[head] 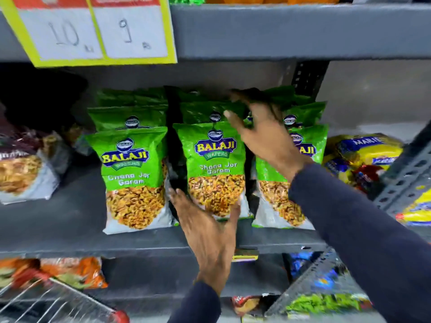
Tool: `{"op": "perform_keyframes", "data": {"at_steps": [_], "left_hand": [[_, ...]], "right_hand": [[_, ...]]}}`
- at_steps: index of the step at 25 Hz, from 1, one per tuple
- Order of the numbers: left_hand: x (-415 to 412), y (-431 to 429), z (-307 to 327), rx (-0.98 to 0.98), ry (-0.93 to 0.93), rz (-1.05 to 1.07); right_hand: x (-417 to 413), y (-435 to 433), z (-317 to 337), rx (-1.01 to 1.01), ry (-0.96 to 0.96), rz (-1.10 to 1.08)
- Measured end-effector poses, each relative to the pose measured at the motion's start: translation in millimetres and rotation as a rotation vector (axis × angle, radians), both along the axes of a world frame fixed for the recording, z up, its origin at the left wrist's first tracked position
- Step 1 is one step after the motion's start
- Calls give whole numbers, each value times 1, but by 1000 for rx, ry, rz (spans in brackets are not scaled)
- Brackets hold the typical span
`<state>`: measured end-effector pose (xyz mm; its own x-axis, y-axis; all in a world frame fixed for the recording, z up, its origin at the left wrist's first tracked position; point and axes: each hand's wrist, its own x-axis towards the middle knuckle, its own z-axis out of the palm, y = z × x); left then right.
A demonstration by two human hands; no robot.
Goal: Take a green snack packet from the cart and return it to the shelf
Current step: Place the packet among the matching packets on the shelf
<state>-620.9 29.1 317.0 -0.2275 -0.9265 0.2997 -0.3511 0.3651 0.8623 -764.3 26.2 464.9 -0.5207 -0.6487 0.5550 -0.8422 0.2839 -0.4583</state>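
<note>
A grey metal shop shelf (pixel 70 229) fills the view, with three rows of green packets standing upright on it. The left hand's fingers (pixel 179 201) are spread wide and lie against the lower edge of the middle packet (pixel 215 164), thumb at its right bottom corner, fingertips at its left bottom corner; the left hand (pixel 207 234) cups the packet from below without closing round it. The packet stands on the shelf board at the front of the middle row, upright, its label facing out. The right hand's fingers (pixel 233 120) are spread and slightly curled, reaching over the tops of the packets behind, at the gap between the middle and right rows; whether they pinch anything cannot be told. The right hand (pixel 268 136) covers part of the right packet (pixel 307 145). Both arms wear dark sleeves (pixel 361 229). The left packet (pixel 133 173) stands just beside the middle one, apart from both hands. A yellow price card (pixel 93 31) hangs from the shelf above. Yellow biscuit packs (pixel 368 155) lie to the right, and a wire cart (pixel 46 304) shows at the lower left corner.
</note>
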Motion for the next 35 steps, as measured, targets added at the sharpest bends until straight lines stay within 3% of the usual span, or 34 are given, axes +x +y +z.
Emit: {"op": "perform_keyframes", "data": {"at_steps": [2, 4, 11, 16, 20, 24, 26, 29, 31, 35], "left_hand": [[-4, 2, -5, 31, -40, 12], [-9, 1, -6, 104, -114, 13], [-15, -3, -23, 19, -236, 71], [-16, -5, -25, 45, -235, 61], [-7, -8, -18, 70, -194, 33], [34, 3, -13, -107, 59, 10], [65, -23, -7, -96, 183, 163], [93, -77, -5, -35, 103, 316], [98, -100, -3, 16, 51, 302], [99, -108, -4, 127, -13, 219]], "right_hand": [[-7, -28, 4, 199, -97, 73], [-7, -42, 2, 263, -216, 152], [-7, -54, -6, 290, -111, 45], [-13, -63, -1, 97, -382, 20], [5, -72, -3, -4, -221, -53], [37, -71, 14, -136, -65, 158], [63, -85, 24, -55, -76, 302], [88, -116, 23, 212, -120, 358], [96, -134, 16, 359, -125, 334], [102, -152, 5, 374, -144, 292]]}}
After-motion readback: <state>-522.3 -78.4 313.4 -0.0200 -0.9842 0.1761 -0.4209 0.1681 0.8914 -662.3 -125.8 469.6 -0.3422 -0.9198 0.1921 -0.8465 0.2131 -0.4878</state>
